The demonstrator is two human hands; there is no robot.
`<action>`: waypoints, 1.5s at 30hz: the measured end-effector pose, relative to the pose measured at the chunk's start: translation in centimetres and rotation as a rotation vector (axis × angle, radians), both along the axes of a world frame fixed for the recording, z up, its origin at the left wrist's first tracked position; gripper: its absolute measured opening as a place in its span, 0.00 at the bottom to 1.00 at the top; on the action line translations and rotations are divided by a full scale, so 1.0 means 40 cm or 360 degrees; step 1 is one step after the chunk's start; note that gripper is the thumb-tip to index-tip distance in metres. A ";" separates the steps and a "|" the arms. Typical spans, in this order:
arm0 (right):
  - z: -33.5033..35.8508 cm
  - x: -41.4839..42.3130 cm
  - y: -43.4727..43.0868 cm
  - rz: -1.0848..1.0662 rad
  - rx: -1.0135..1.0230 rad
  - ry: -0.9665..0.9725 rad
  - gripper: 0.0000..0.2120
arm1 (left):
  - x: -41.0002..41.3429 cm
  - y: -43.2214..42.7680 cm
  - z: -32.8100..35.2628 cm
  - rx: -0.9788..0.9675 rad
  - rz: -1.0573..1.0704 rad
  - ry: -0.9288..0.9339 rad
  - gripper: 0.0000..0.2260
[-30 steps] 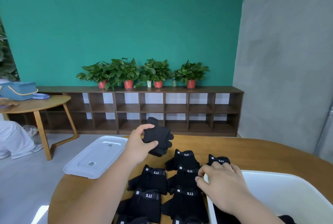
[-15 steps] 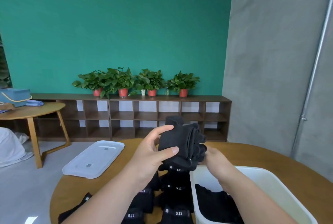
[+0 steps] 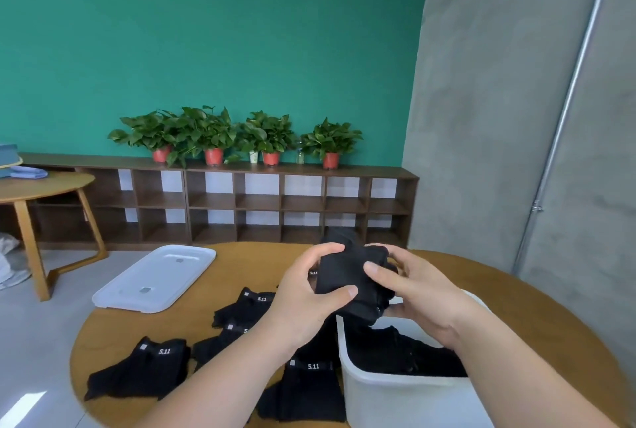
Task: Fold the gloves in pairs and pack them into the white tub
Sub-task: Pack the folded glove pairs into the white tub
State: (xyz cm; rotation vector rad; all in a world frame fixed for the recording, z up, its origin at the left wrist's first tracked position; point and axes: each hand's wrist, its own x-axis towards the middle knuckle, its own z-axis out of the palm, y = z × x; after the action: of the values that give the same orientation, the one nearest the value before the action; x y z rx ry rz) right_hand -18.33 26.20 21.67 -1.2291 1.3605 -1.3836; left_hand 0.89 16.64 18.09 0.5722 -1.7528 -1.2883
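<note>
A folded pair of black gloves [image 3: 347, 276] is held up above the round wooden table [image 3: 220, 276], just over the far left corner of the white tub [image 3: 389, 393]. My left hand [image 3: 306, 293] grips its left side with thumb in front. My right hand [image 3: 420, 290] grips its right side. Dark folded gloves [image 3: 413, 355] lie inside the tub. Several black gloves marked 5.11 [image 3: 155, 369] lie spread on the table left of the tub, partly hidden by my left forearm.
The tub's white lid [image 3: 155, 279] lies upside down at the table's far left edge. Behind stands a low brown cubby shelf [image 3: 220, 204] with potted plants [image 3: 213, 138] on top. A second wooden table [image 3: 38, 186] stands at the left.
My right hand left the tub rim and took hold of the glove bundle. Both hands carried the bundle rightward to above the tub's corner. The view shifted right.
</note>
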 end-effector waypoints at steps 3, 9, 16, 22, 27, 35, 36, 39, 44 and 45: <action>-0.013 -0.022 0.005 -0.0095 0.0115 -0.0034 0.14 | -0.017 0.012 -0.018 0.0016 -0.0074 -0.0060 0.28; -0.019 -0.143 0.069 -0.0123 0.0352 -0.0139 0.13 | -0.011 0.004 -0.078 -0.0132 -0.0123 -0.0325 0.30; -0.015 -0.251 0.137 -0.0259 0.0527 0.0181 0.10 | 0.002 -0.019 -0.166 -0.0119 -0.0066 -0.0487 0.28; -0.038 -0.280 0.136 -0.0379 0.0712 0.0511 0.10 | -0.007 -0.020 -0.190 -0.0089 -0.0036 -0.0413 0.23; -0.089 -0.260 0.108 -0.0355 0.0816 0.0562 0.10 | -0.009 -0.020 -0.198 -0.0108 -0.0045 -0.0344 0.21; -0.124 -0.243 0.060 -0.0373 0.1051 0.1943 0.31 | -0.011 -0.026 -0.210 -0.0091 -0.0065 -0.0329 0.20; -0.119 -0.239 0.061 -0.0382 0.1000 0.2004 0.30 | -0.011 -0.027 -0.212 -0.0089 -0.0066 -0.0328 0.20; -0.097 -0.225 0.060 -0.0340 0.0800 0.2142 0.22 | -0.014 -0.030 -0.220 -0.0075 -0.0071 -0.0307 0.20; -0.138 -0.218 0.060 -0.0041 0.0998 0.2045 0.21 | -0.017 -0.031 -0.231 -0.0058 -0.0072 -0.0250 0.18; -0.149 -0.223 0.059 -0.0044 0.1012 0.2046 0.22 | -0.017 -0.030 -0.232 -0.0056 -0.0071 -0.0250 0.18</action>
State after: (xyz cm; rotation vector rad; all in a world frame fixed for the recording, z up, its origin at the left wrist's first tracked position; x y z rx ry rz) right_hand -27.25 28.57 15.69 -1.6462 2.3731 0.0753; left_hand 0.21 15.43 8.82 0.6323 -1.9231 -1.2694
